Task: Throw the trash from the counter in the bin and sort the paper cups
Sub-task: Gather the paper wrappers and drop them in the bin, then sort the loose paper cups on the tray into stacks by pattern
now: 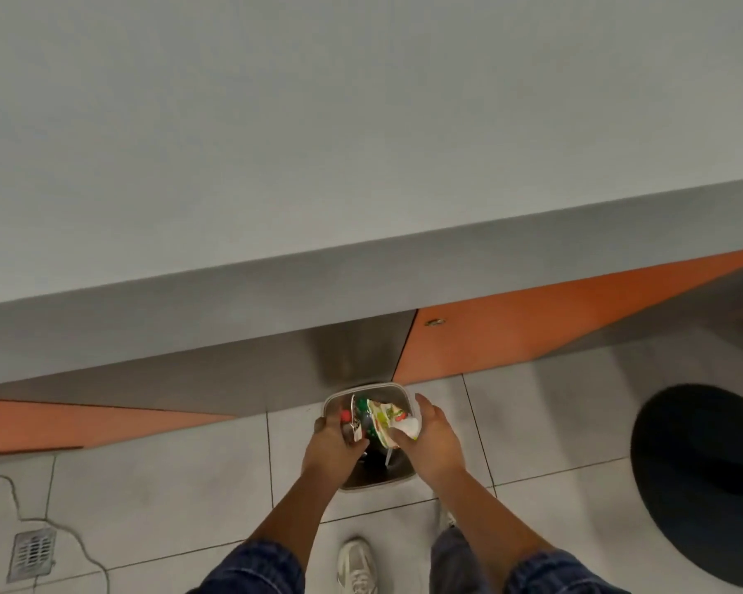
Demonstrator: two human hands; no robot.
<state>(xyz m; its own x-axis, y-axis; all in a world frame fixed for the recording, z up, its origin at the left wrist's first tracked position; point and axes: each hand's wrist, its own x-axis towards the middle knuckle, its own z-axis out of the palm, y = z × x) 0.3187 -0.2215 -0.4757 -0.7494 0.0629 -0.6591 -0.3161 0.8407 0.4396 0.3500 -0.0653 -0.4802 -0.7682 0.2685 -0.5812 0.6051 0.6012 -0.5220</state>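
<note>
We see the trash point(382, 420), a crumpled bundle of white wrappers printed in green, red and yellow, held right over the open mouth of the bin point(404, 394). Both of our hands meet there. The right hand point(432, 439) has its grip closed on the white printed wrapper, fingers curled around its near end. The left hand point(333, 448) has its grip closed on the other part of the bundle, where a small red piece and a pale strip show between the fingers. What each scrap is, we cannot tell; the view is blurred.

The bin is small, with a pale rounded rim and a dark inside, and it stands on the grey tiled floor point(168, 486) against the foot of the desk point(275, 165). The desk's grey top fills the upper view, with orange panels point(532, 327) below it. A light shoe point(357, 565) stands near the bin, a floor drain point(33, 553) lies far left, and a dark round shape point(704, 478) sits right.
</note>
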